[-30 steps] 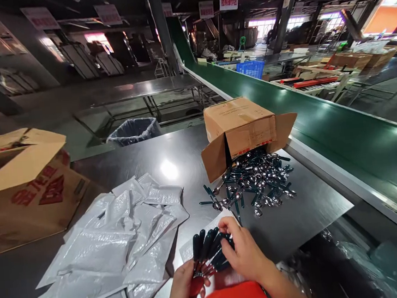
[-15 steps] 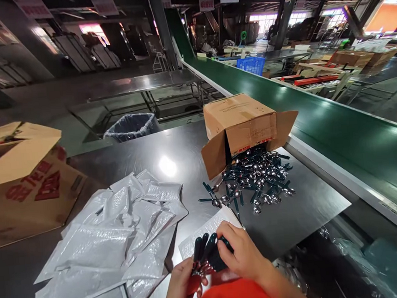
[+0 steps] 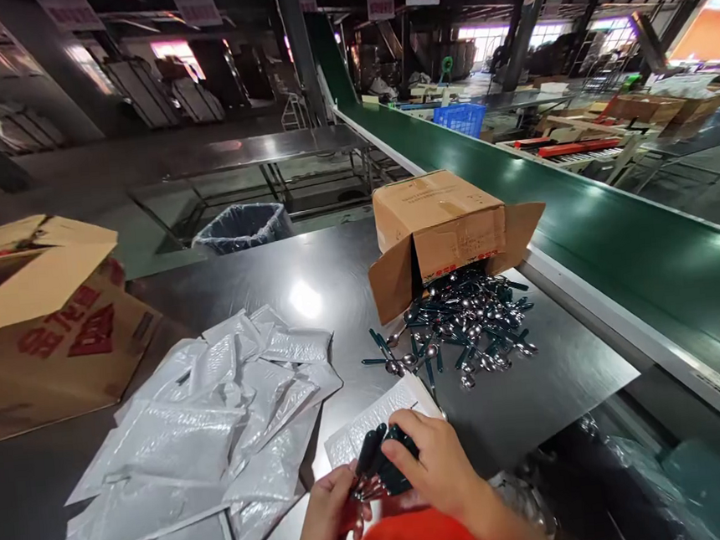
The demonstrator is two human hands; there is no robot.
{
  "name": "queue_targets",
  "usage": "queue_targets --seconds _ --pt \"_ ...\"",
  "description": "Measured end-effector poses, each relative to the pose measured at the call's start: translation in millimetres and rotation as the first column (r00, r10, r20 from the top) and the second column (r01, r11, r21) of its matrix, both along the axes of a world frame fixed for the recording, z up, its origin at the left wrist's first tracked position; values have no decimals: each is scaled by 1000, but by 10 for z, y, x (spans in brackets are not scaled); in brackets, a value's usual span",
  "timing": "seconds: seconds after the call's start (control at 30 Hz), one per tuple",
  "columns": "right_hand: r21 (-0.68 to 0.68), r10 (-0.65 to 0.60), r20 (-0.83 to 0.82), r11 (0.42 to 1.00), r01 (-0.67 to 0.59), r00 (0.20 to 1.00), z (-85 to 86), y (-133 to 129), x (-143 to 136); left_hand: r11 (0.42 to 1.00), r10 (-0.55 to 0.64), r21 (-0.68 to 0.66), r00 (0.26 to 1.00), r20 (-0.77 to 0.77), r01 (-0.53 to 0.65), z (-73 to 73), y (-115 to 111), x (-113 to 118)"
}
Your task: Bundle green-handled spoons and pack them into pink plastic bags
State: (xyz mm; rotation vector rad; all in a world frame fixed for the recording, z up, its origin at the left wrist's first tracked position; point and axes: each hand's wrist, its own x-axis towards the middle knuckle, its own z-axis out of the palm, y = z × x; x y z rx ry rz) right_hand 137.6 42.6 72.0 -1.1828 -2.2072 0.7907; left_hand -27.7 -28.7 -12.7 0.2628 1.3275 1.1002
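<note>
At the bottom centre, my left hand (image 3: pixel 336 503) is closed round the metal ends of a bunch of dark green-handled spoons (image 3: pixel 373 462). My right hand (image 3: pixel 430 461) grips the handles of the same bunch from the right, fingers bent over them. Just beyond the hands lies a white padded sheet or envelope (image 3: pixel 373 416) on the steel table (image 3: pixel 260 279). A loose heap of similar spoons (image 3: pixel 471 319) spills out of a cardboard box (image 3: pixel 449 212) tipped on its side. White padded envelopes (image 3: pixel 179 437) are piled to the left.
An open cardboard box (image 3: pixel 57 347) stands at the far left. Behind the table are a lined bin (image 3: pixel 243 228) and another steel table (image 3: pixel 261 150). A green conveyor belt (image 3: pixel 580 192) runs along the right. Clear plastic (image 3: pixel 699 476) lies at the lower right.
My right hand has shifted slightly left, and the handles in the bunch are drawn closer together. The whole view has shifted a little.
</note>
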Motion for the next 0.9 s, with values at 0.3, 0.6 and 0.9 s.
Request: queue_targets --seconds 0.3,0.6,0.9 --pt "128 79 -185 990 -55 979 -72 10 26 994 -111 7 993 33 111 91 -6 -29" --pt "55 -15 -213 998 27 977 -180 -42 -15 986 -136 54 955 -265 156 56 9 -76" --pt "-58 -88 -226 995 77 970 -398 0 50 987 -157 -16 958 -241 157 -55 23 -96"
